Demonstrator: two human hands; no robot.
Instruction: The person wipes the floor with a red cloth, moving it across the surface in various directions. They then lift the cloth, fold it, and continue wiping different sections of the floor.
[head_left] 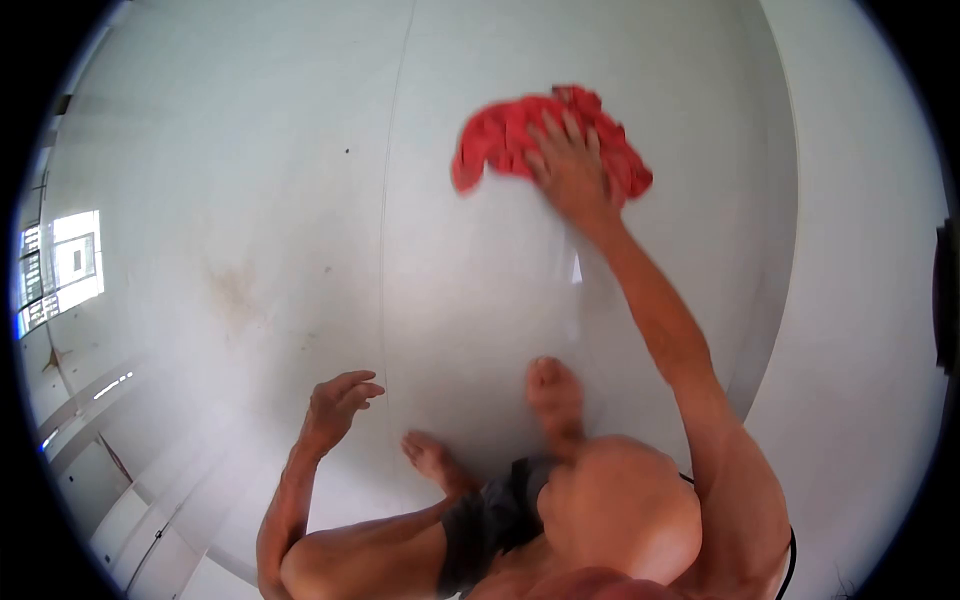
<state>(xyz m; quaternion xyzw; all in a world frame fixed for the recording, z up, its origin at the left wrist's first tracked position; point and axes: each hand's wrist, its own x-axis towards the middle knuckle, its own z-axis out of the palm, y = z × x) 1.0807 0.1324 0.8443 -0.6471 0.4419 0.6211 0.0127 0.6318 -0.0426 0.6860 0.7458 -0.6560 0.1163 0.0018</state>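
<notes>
Glossy white floor [460, 290] is overlain, far right, by a rumpled red cloth [505, 130], long axis left-to-right — pressed beneath the spread right hand [572, 175]; the left hand [335, 408] is held loosely parted, near left.

Right hand [571, 172] apparently spread, left hand [337, 406] loose.

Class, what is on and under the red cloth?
The right hand rests on the red cloth; pale floor surrounds it, but whatever lies directly beneath is covered.

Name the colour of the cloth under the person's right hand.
The cloth is red; it shows best in the head view.
</notes>
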